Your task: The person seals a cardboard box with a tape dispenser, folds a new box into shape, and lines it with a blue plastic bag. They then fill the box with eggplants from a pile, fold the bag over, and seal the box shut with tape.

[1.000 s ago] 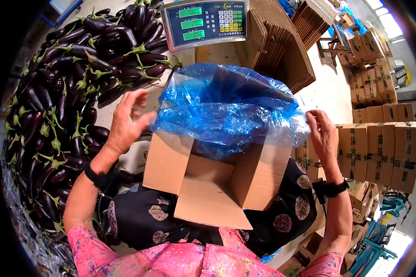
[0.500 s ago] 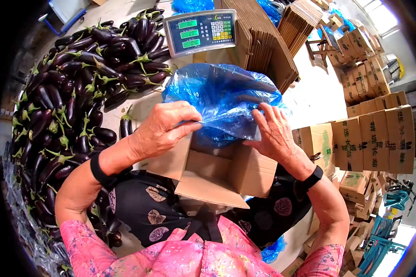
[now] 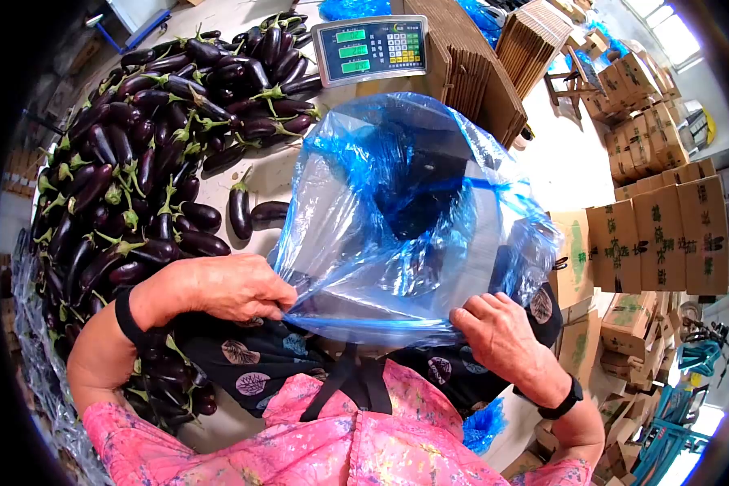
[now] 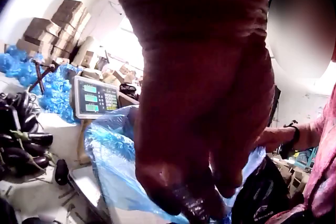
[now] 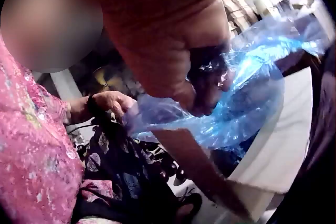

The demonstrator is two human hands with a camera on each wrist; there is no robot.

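Note:
A thin blue plastic bag (image 3: 360, 279) is spread wide over an open cardboard box (image 5: 281, 137), and its mouth faces up. In the head view my left hand (image 3: 239, 290) pinches the bag's near edge at the left corner. My right hand (image 3: 504, 338) grips the same edge farther right, with the plastic stretched between the two. From the right wrist, bunched film shows in the curled fingers, right above a box flap. The box is mostly veiled by the bag in the head view. Two eggplants (image 3: 240, 212) lie just left of the bag.
A large heap of eggplants (image 3: 130, 186) covers the left side. A digital scale display (image 3: 371, 50) stands at the back, beside stacked flattened cartons (image 3: 470, 77). Packed printed boxes (image 3: 656, 239) line the right. Some blue plastic (image 3: 484, 429) lies near my lap.
Both hands came in from the bag's sides, took its edge, and drew it toward my body and apart. The bag now spreads over the box flaps that were bare before.

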